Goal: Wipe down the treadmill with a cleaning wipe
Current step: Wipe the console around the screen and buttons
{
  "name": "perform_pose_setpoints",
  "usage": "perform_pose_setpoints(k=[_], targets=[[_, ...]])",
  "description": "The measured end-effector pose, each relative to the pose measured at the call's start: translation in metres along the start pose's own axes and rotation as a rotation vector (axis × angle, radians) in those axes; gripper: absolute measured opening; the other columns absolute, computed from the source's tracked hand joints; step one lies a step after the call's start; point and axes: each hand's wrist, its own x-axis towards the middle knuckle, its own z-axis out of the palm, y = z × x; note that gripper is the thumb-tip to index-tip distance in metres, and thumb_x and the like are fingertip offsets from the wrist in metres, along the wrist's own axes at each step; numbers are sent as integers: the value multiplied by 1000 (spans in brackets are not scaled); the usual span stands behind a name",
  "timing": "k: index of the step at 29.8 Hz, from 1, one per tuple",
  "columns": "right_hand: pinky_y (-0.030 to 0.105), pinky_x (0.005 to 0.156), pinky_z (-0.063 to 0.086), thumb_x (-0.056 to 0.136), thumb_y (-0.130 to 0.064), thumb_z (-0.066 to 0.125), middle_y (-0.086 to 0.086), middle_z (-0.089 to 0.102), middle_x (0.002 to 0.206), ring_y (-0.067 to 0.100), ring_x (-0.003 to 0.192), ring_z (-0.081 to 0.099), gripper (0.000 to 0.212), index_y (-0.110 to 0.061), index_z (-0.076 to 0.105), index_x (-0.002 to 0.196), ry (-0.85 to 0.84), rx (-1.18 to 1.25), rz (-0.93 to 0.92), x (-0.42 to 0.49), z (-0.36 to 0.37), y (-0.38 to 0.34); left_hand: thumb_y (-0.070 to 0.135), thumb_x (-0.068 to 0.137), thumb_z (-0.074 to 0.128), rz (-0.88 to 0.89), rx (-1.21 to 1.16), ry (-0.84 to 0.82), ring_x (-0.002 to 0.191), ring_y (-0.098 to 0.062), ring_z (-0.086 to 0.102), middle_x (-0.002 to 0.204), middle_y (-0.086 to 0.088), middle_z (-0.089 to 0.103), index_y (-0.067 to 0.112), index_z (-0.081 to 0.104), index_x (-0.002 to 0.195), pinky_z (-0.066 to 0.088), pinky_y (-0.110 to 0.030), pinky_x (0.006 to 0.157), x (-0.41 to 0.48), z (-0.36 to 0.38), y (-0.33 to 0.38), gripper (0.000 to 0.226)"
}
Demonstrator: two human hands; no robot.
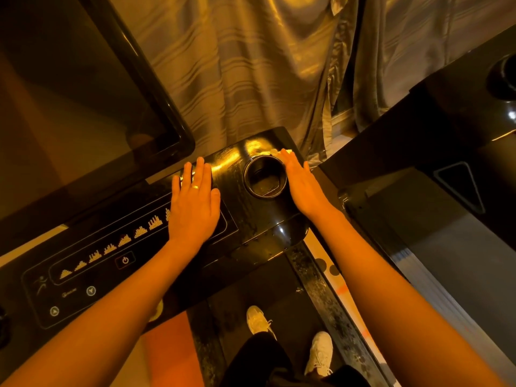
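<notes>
Black glossy plastic fills my feed: one treadmill console (pixel 243 208), its long axis running from lower left to upper right, with one round cup holder (pixel 264 176) sunk into it. I count two hands, one wipe, one ring, one screen and two white shoes.

My operator's right hand (pixel 304 185) lies just right of the cup holder, fingers straight and together, pointing away along its rim. They press the cleaning wipe (pixel 279 151) flat onto the console at the holder's far edge. Only a pale crumpled scrap shows past the fingertips, so I cannot tell which way the wipe's long side runs.

Left of the cup holder, the left hand (pixel 194 202) rests flat and spread on the control panel, holding nothing, a ring (pixel 195 187) on one finger. Further left stands the dark screen (pixel 78 107).

Below the cup holder, the left shoe (pixel 258 319) and right shoe (pixel 319 353) stand on the belt (pixel 251 283), toes towards the console.
</notes>
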Motion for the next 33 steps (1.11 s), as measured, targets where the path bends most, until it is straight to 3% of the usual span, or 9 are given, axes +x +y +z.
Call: perform_pose_setpoints(k=[4,6,8,14,20,24,30,33], targets=[[42,126,-7,111,-35,14,-4,-2,168,9,151,-14,53,-31,-2,161,50,-67,40,-40,29,16,36,107,26,-9,3,-4,155,-27,4,168,-6,8,14,17,159,5,-48,124,1,0,2,57],[33,123,-13,100,-51,-1,-10,-11,163,10,152,-16,59,-31,-9,156,24,-41,38,-60,38,15,36,107,25,-9,4,-9,155,-27,3,168,-6,7,15,16,159,4,-48,124,1,0,1,57],[27,119,-15,96,-57,-4,-11,-13,163,9,152,-16,64,-31,-10,154,14,-45,21,-67,37,16,37,107,25,-9,2,-10,155,-27,3,168,-6,7,15,16,159,4,-48,124,0,0,0,57],[36,124,-7,109,-39,13,1,-3,169,12,153,-12,57,-21,-1,161,16,-87,83,-46,24,11,36,107,26,-10,-6,-5,155,-28,5,168,-6,9,14,18,159,6,-50,125,0,-1,3,57],[28,120,-13,101,-53,2,-8,-10,168,9,152,-19,68,-24,-2,162,-74,-160,-60,-101,49,6,35,107,28,-9,-26,7,154,-30,9,167,-9,14,13,22,158,11,-52,124,0,-1,3,56],[37,126,-6,103,-50,4,-5,-1,168,9,154,-11,62,-26,2,160,-77,-198,-49,-90,36,7,37,107,25,-17,-34,8,154,-29,8,167,-8,13,14,21,158,9,-51,124,-1,-2,4,56],[31,120,-13,101,-50,5,-7,-13,164,12,152,-19,65,-23,-2,160,-124,-238,-157,-108,75,-36,38,107,23,-19,-40,21,154,-29,9,167,-7,14,15,21,158,12,-52,124,0,-1,4,56],[32,118,-20,107,-45,10,-3,-11,166,13,153,-17,61,-19,1,161,-59,-381,-192,-85,83,-48,37,107,24,-9,-44,28,154,-29,10,167,-8,14,14,22,158,12,-52,124,0,1,4,56]])
